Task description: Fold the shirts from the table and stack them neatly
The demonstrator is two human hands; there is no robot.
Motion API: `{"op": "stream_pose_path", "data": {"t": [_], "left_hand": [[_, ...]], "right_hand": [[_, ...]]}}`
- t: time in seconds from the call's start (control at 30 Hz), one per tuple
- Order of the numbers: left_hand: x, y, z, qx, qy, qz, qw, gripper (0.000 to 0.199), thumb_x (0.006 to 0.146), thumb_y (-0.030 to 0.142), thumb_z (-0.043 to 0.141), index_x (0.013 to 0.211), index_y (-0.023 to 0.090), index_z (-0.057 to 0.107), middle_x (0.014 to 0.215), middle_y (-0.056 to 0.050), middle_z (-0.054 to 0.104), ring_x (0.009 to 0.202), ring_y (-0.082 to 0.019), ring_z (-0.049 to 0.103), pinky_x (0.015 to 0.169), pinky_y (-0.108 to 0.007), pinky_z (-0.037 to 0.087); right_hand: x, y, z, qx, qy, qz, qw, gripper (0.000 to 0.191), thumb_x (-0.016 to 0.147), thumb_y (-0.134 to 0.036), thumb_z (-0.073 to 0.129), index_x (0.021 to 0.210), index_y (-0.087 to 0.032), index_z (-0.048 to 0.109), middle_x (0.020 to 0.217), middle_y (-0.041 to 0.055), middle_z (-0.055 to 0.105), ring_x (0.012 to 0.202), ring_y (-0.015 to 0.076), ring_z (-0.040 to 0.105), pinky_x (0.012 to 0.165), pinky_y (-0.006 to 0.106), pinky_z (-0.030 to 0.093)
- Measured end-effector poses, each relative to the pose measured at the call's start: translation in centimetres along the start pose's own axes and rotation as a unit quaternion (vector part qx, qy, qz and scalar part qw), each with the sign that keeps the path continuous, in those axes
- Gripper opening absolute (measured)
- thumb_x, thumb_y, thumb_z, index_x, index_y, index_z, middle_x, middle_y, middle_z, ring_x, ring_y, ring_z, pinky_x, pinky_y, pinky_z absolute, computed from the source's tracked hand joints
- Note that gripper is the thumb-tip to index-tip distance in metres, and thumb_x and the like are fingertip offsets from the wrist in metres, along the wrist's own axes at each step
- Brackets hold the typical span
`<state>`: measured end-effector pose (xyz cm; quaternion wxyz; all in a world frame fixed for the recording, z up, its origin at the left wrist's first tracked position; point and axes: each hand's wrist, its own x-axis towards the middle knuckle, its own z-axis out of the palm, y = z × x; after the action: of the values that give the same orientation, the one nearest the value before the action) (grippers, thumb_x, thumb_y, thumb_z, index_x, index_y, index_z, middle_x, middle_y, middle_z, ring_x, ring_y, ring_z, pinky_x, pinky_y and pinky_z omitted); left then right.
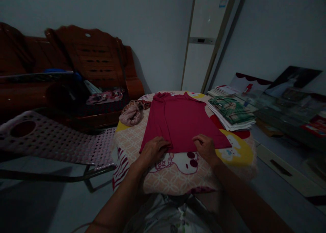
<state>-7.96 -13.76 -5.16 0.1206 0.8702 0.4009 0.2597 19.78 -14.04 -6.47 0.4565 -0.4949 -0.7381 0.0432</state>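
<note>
A magenta shirt (185, 121) lies spread on the round table, its hem towards me and its left side turned inward in a long strip. My left hand (154, 150) rests on the lower left of the shirt, fingers closed on the strip's edge near the hem. Over the hem, right of the middle, is my right hand (205, 147), with its fingers curled and thumb and forefinger together. Whether cloth is between them is hidden. Beneath the shirt a patterned tablecloth (168, 182) with cartoon figures covers the table.
A crumpled pinkish cloth bundle (131, 113) sits at the table's left edge. On the right lies a folded stack topped by green plaid cloth (231, 109). A woven chair (63, 141) and wooden bench (94, 59) stand left, a glass-topped cabinet (285, 107) right.
</note>
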Motion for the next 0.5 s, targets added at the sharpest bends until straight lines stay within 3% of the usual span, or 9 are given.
{"op": "stream_pose_path", "data": {"t": [0.1,0.27,0.37,0.43,0.5], "left_hand": [[-0.3,-0.5,-0.3,0.004,0.014,-0.012,1.0,0.036,0.08,0.006,0.051,0.108,0.019,0.069,0.099,-0.007,0.068,0.094,-0.02,0.062,0.085,-0.031,0.049],[-0.8,-0.8,-1.8,-0.042,-0.039,-0.039,0.998,0.024,0.07,0.005,0.051,0.08,0.017,0.069,0.085,-0.004,0.07,0.081,-0.017,0.064,0.076,-0.027,0.048],[-0.3,-0.6,-3.6,-0.074,-0.081,-0.037,0.993,0.022,0.077,0.017,0.057,0.092,0.019,0.073,0.093,-0.003,0.074,0.084,-0.017,0.066,0.076,-0.026,0.049],[1.0,-0.7,-5.1,-0.069,-0.069,-0.035,0.995,0.024,0.083,0.025,0.056,0.1,0.021,0.073,0.098,-0.003,0.075,0.086,-0.017,0.067,0.078,-0.025,0.049],[3.5,-1.3,-6.4,-0.016,-0.009,-0.052,0.998,0.025,0.086,0.029,0.054,0.098,0.018,0.073,0.095,-0.005,0.075,0.083,-0.018,0.066,0.077,-0.026,0.049]], "right_hand": [[0.0,0.0,0.1,-0.001,-0.002,-0.005,1.0,0.021,0.078,-0.011,0.048,0.074,-0.02,0.067,0.072,0.0041,0.069,0.068,0.0169,0.064,0.066,0.028,0.046],[0.1,-0.2,0.4,0.003,0.0,-0.012,1.0,0.022,0.079,-0.011,0.048,0.076,-0.02,0.068,0.075,0.0048,0.071,0.069,0.0174,0.065,0.067,0.028,0.049],[0.5,-0.8,0.6,0.014,-0.015,-0.018,1.0,0.022,0.079,-0.01,0.049,0.079,-0.02,0.069,0.077,0.0046,0.071,0.071,0.017,0.066,0.067,0.028,0.049],[1.2,-1.4,0.8,0.016,-0.041,-0.016,0.999,0.022,0.079,-0.01,0.05,0.08,-0.02,0.069,0.078,0.0044,0.072,0.071,0.0167,0.066,0.067,0.027,0.048],[2.1,-2.1,1.1,0.008,-0.09,-0.029,0.995,0.022,0.08,-0.008,0.051,0.083,-0.019,0.07,0.08,0.0046,0.073,0.072,0.0165,0.066,0.068,0.027,0.048]]}}
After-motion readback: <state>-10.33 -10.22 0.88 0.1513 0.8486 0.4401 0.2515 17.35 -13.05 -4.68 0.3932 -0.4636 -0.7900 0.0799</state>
